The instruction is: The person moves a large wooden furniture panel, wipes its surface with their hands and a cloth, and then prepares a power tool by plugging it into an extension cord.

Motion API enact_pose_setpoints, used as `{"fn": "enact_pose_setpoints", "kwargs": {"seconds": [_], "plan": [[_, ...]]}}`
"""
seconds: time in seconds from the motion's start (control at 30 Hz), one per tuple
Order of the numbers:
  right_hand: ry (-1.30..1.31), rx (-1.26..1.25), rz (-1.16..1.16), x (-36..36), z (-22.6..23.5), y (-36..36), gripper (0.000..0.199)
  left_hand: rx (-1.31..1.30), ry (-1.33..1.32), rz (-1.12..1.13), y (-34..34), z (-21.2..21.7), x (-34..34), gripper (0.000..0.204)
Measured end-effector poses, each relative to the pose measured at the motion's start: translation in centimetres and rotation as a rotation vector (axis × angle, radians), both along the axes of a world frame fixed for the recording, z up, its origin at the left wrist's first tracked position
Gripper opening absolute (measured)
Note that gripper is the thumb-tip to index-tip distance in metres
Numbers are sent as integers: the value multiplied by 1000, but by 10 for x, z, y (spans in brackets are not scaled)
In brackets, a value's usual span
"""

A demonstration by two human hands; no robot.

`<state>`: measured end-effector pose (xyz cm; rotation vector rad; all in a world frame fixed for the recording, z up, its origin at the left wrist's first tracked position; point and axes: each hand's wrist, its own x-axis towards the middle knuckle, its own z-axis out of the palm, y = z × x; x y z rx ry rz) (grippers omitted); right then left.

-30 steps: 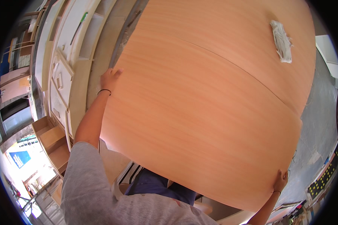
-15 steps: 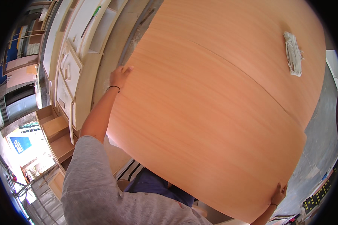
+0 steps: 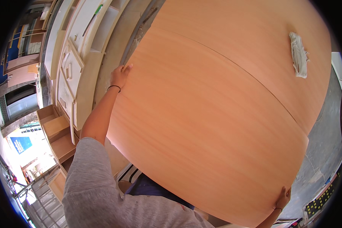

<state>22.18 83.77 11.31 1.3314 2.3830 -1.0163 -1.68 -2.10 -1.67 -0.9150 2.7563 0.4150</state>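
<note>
Wood-grain sheets, 2, held at the near one's side edges

Head view, 1 of 1:
- Near sheet [image 3: 209, 114]: orange-brown, wide, in front of the person's torso; its far edge meets the far sheet [image 3: 254, 34] along a dark line. Overlap or butt joint: cannot tell.
- Left hand [image 3: 119, 77]: on the left edge, fingers curled closed about it, thumb upward; fingertips beneath hidden.
- Right hand [image 3: 282, 198]: near the lower right corner, fingers bent closed round the edge; underside grip hidden.
- White bundle [image 3: 299, 55]: on the far sheet, apart from both hands.

Risks, as judged:
- Skewing: the hands sit at unequal depths, so uneven force could twist the near sheet.
- Chipping or pinching: edges pressed together at the dark line could scuff.
- Slipping: tilting the far sheet could send the loose-looking bundle sliding.
</note>
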Motion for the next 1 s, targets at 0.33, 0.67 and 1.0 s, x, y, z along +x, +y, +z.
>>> {"fn": "enact_pose_setpoints", "kwargs": {"seconds": [0.33,0.67,1.0], "plan": [[32,79,78,-5,-14,-15,42,29,78,-144,-1,3,10,61],[199,-6,-123,15,41,2,56,-40,-5,-152,6,17,4,66],[158,-39,-84,27,0,11,53,9,-44,-86,27,20,1,67]]}}
